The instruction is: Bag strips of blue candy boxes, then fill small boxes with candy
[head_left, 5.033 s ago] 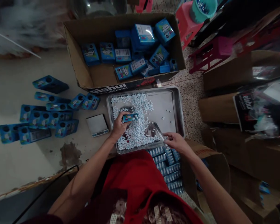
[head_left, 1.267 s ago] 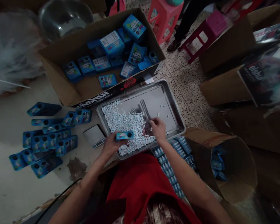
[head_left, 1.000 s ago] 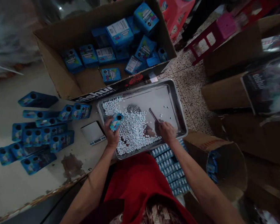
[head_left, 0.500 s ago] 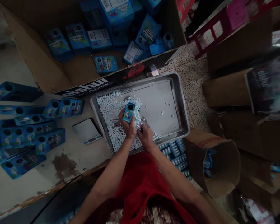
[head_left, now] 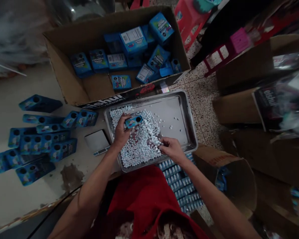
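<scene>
In my left hand (head_left: 122,131) is a small blue candy box (head_left: 132,122) with a round dark hole near one end. It is held tilted above the left half of a metal tray (head_left: 194,132). Many small pale blue and white candies (head_left: 137,154) cover that side of the tray. My right hand (head_left: 173,149) is at the right edge of the candy heap, fingers curled together against it. Whatever those fingers may grip is hidden among the candies.
A cardboard carton (head_left: 67,89) with blue boxes stands beyond the tray. A flat scale (head_left: 97,141) and several blue boxes (head_left: 62,149) sit at left. Packed blue rows (head_left: 179,182) lie below the tray; an opened carton (head_left: 239,186) stands at right.
My hands have moved apart, the right one to the right. The box has turned from upright to nearly sideways, and the candies have spread wider. The camera view has shifted.
</scene>
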`<state>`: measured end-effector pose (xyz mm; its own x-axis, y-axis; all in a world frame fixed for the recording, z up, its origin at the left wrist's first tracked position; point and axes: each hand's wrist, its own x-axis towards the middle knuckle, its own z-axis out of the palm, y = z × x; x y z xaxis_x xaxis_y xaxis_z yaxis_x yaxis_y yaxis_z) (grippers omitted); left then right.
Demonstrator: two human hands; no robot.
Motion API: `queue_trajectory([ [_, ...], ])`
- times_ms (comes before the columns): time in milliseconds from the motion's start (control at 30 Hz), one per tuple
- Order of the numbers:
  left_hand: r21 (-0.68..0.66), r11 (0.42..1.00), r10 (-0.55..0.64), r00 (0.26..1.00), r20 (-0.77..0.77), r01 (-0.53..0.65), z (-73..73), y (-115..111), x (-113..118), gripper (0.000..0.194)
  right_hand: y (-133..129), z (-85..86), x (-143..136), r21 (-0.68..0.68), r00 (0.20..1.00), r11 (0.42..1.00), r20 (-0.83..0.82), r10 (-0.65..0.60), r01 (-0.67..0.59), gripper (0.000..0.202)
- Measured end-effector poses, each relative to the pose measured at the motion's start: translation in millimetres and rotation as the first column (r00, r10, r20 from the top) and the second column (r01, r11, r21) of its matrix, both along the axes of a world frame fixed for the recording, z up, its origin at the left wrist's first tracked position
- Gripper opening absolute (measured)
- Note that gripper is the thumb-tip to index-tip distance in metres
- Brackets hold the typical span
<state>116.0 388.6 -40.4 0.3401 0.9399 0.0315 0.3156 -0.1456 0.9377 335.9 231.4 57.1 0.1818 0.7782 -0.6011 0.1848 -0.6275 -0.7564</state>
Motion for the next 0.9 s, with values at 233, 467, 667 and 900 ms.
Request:
queue_trajectory([
  [233, 0.052, 0.996, -0.078, 0.997, 0.017, 0.077, 1.0, -6, -4, 0.044, 59, 36.5, 23, -0.149, 0.874, 0.894, 0.197, 0.445, -0.422, 0.013],
  [467, 0.037, 0.993, -0.109, 0.994, 0.014, 0.109, -13.2, -15, -7, 0.054, 92, 51.3, 18, -0.31, 0.848, 0.82, 0.071, 0.525, -0.482, 0.01],
  [667, 0.015, 0.994, -0.109, 0.992, 0.065, 0.108, -23.5, -19, -4, 0.046, 105, 63.2, 13, -0.353, 0.891, 0.835, 0.008, 0.453, -0.421, 0.006],
  [900, -0.027, 0.992, 0.129, 0.983, 0.132, -0.126, -25.2, -8, -11, 0.041, 35, 28.9, 48, -0.237, 0.857, 0.923, 0.357, 0.372, -0.302, 0.013],
])
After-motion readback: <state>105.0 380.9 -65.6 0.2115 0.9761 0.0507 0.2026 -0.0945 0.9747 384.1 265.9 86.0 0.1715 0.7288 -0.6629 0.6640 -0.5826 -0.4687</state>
